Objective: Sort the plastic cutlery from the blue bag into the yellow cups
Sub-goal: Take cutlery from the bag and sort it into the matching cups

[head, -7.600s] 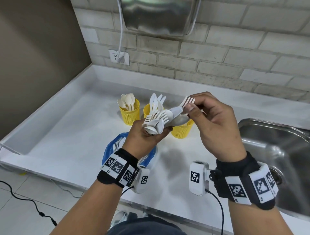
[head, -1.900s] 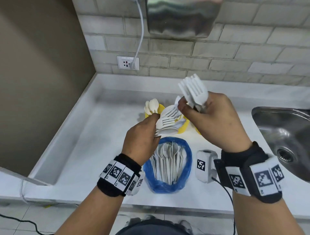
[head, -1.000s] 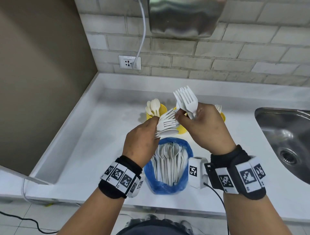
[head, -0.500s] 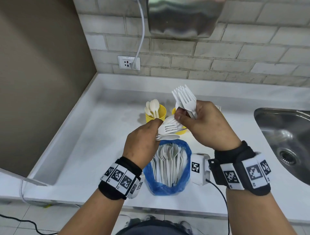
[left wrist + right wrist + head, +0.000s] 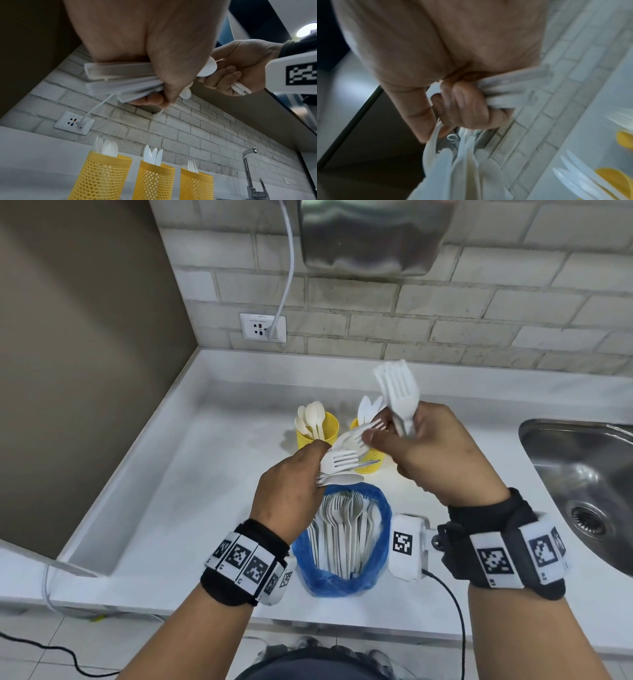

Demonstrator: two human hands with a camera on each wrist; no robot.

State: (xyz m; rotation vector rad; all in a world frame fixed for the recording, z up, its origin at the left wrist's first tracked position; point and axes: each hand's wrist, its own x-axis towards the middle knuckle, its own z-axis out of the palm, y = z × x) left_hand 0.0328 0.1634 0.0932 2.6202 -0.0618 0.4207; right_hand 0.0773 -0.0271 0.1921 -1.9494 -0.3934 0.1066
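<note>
My left hand grips a mixed bundle of white plastic forks and spoons by the handles, above the blue bag. My right hand holds an upright bunch of white forks, and its thumb and forefinger pinch one more fork sticking out of the left hand's bundle. The bag lies open on the white counter with several pieces of cutlery inside. Three yellow mesh cups stand behind it: the left one with spoons, the middle one with knives, the right one with forks.
A steel sink with a tap lies at the right. A raised counter lip and a brown wall close the left side. On the tiled wall are a socket with a white cable and a steel dispenser.
My right hand has lifted slightly and now pinches a fork drawn partly out of the left hand's bundle. The left hand's bundle looks thinner than several seconds ago; the bunch of forks in the right hand is bigger.
</note>
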